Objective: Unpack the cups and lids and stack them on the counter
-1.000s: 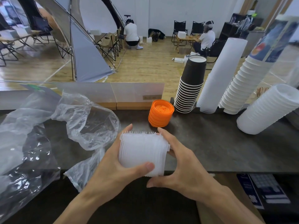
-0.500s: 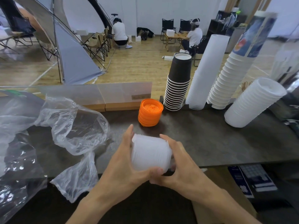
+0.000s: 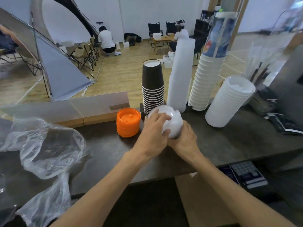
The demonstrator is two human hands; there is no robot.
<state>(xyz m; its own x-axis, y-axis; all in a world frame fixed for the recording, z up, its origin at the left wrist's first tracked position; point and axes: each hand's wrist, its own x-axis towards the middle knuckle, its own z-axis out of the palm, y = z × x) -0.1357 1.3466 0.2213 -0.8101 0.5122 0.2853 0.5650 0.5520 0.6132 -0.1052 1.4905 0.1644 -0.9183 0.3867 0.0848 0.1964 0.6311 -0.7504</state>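
Moved since earlier: white lid stack, carried from the table's near edge toward its far edge. Left to right: empty plastic bag; orange lids; my left hand and right hand, both clasping the lid stack; black cups behind. I judge placement underway; next, seat the stack flat beside the orange lids, then release.

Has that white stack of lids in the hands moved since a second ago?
Yes. The white lids have gone forward across the counter: earlier well short of the orange lids, now beside them, right in front of the black cups.
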